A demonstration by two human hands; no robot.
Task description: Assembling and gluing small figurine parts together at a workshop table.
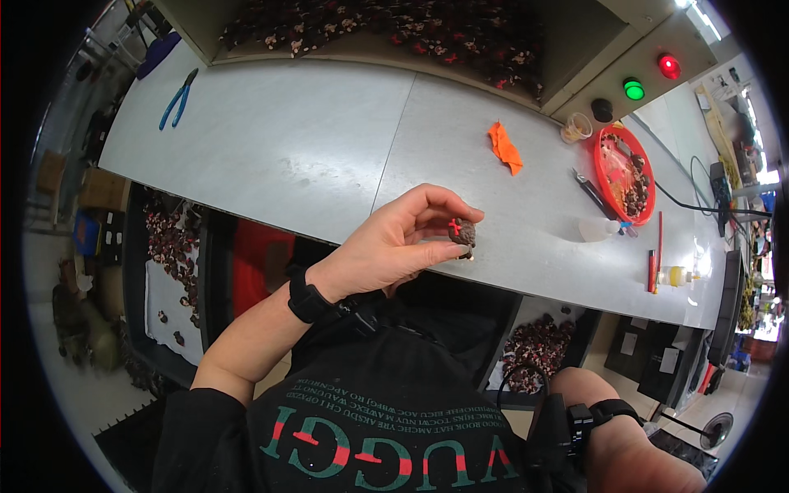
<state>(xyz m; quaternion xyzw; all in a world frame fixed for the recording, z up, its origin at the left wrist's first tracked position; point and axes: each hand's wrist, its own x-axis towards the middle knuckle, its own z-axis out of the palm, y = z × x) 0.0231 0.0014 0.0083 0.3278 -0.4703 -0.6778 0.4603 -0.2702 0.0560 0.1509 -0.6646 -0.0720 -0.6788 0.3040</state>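
In my left hand [411, 238], thumb and fingers pinch a small dark brown figurine [465, 234]. It has a red bow-like mark on one side and a pale bit at its lower edge. The hand is over the front edge of the grey worktable [312, 123]. My right hand [645, 467] is low at the lower right, away from the table, beyond a black wristband. Its fingers are hidden, so whether it holds anything does not show.
A box [378, 37] of similar figurines spans the back. On the table lie blue-handled pliers [174, 105], an orange cloth [505, 149], a black-handled cutter [593, 194] and a red tray [600, 177] of brown pieces. Trays of pieces [173, 287] [538, 349] are below the front edge.
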